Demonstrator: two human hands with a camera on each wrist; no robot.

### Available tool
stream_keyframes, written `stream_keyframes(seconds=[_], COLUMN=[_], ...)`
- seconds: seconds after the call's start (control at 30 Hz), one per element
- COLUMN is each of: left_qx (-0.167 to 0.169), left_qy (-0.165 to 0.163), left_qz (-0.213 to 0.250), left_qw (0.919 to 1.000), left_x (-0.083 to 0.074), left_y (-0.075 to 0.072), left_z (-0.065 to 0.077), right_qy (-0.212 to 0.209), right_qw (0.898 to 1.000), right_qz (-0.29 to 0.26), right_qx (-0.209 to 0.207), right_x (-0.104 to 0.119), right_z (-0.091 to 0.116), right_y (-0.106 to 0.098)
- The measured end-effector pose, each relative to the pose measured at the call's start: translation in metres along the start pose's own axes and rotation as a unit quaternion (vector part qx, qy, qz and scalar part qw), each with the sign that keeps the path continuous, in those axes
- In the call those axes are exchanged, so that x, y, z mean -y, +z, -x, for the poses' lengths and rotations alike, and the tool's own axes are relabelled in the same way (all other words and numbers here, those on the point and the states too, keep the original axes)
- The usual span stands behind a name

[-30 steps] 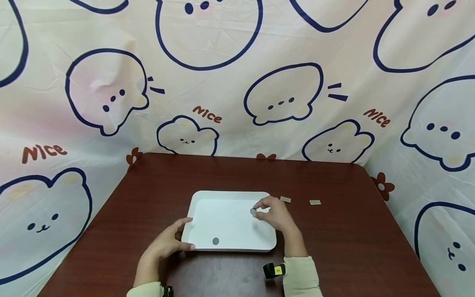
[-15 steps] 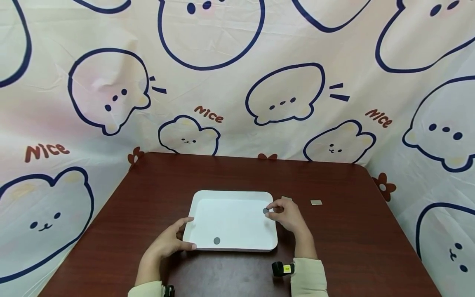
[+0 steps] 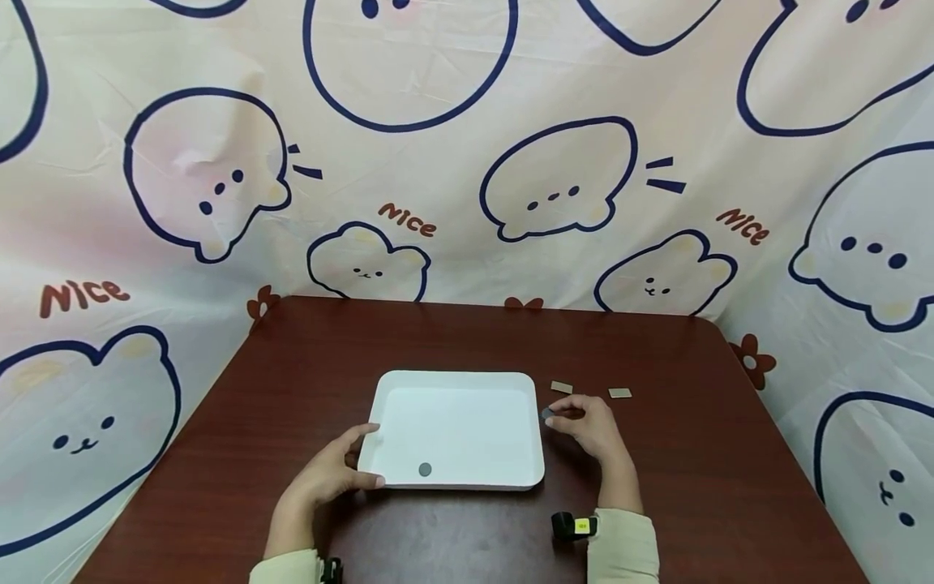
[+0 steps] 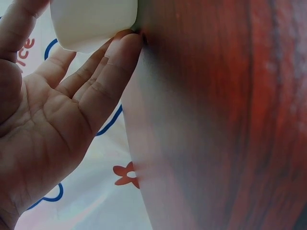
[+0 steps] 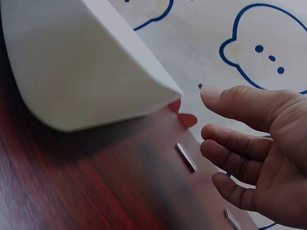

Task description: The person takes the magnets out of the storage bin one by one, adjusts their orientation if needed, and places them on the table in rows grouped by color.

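Note:
A white rectangular tray (image 3: 460, 422) lies on the table, and my left hand (image 3: 328, 478) holds it by its left side, thumb at the near-left corner. One grey round disc (image 3: 426, 470), like a coin, is inside the tray close to its near edge. Just off the tray's right rim, my right hand (image 3: 594, 428) pinches a second grey disc (image 3: 546, 414) between thumb and forefinger. Only a small dark edge of that disc shows at the thumb tip in the right wrist view. In the left wrist view, fingers (image 4: 112, 62) reach against the tray's underside.
Two small flat beige-grey rectangular pieces (image 3: 561, 387) (image 3: 619, 392) lie on the dark wood table (image 3: 700, 454), beyond and to the right of the tray. A cartoon-printed cloth (image 3: 452, 178) hangs around the table's back and sides.
My right hand has moved right, carrying its pinched disc from above the tray to beyond the right rim. The left hand, the tray and the other disc stay in place.

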State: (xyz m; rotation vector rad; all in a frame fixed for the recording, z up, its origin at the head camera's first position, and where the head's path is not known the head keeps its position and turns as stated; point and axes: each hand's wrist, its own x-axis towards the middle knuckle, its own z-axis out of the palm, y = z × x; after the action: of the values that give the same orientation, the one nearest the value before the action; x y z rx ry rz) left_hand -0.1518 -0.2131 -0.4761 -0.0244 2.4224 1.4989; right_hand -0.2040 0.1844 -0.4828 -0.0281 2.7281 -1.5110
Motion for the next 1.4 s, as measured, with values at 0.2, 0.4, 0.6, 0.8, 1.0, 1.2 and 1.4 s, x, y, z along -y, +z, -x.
stream_keyframes(seconds=[0.2,0.4,0.6,0.8,1.0,1.2,1.4], left_qx=[0.004,0.004,0.006,-0.005,-0.009,-0.012,-0.012], left_qy=[0.007,0.008,0.004,-0.007,-0.007,-0.01,-0.009], left_qz=[-0.002,-0.002,0.001,0.0,-0.003,-0.006,-0.008], left_qw=[1.0,1.0,1.0,1.0,0.9999,0.9999,0.9999], left_x=[-0.001,0.002,-0.003,-0.002,-0.002,-0.001,-0.001], left_y=[-0.001,-0.001,-0.002,0.0,0.001,0.002,0.002], left_z=[0.002,0.0,0.002,0.002,0.002,0.002,0.002], right_qy=[0.015,0.035,0.047,0.062,0.068,0.068,0.071], right_qw=[0.999,0.997,0.996,0.994,0.992,0.991,0.99], right_qz=[0.037,0.068,0.063,0.089,0.102,0.111,0.115], right_qx=[-0.017,-0.033,-0.034,-0.025,-0.019,-0.029,-0.03], right_x=[-0.012,-0.023,-0.026,-0.026,-0.028,-0.027,-0.026], right_z=[0.0,0.001,0.001,0.002,0.002,0.002,0.002], right_y=[-0.006,-0.01,-0.01,-0.011,-0.012,-0.01,-0.008])
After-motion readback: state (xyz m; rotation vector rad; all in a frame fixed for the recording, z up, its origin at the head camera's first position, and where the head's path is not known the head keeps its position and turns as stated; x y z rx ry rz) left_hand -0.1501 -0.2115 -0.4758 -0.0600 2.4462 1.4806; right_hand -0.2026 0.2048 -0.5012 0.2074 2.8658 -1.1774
